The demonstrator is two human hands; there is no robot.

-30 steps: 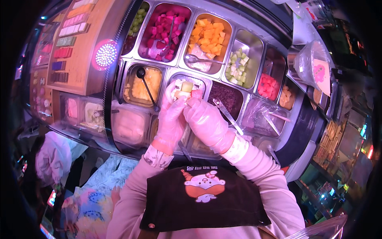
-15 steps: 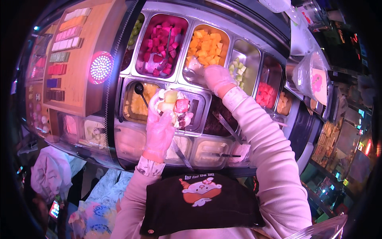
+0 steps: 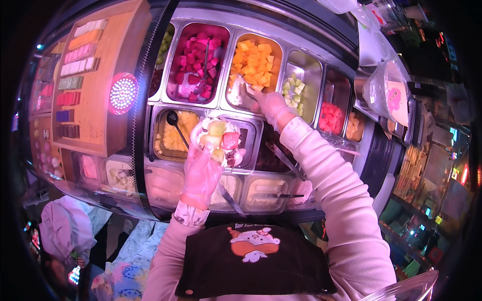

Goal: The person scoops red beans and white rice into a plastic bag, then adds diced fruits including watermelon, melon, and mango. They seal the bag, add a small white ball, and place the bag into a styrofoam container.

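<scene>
A round pink lamp [image 3: 122,93] is set at the left of the counter. Right of the lamp, a pan of pink cubes [image 3: 197,62] is seen with a spoon handle [image 3: 205,60] standing in it. Below that, a pan of yellow mash [image 3: 176,135] is found, with a black ladle [image 3: 176,128] leaning in it. Left of the lamp, a wooden board [image 3: 90,85] carrying coloured tags is placed. Far right of the lamp, a red-cube pan [image 3: 332,114] is set.

right hand [image 3: 268,106] having left the cup [image 3: 218,140], now reaching out at one o'clock to the spoon [image 3: 247,91] in the orange fruit tray [image 3: 253,60], left hand [image 3: 201,173] lifting the cup slightly higher
</scene>
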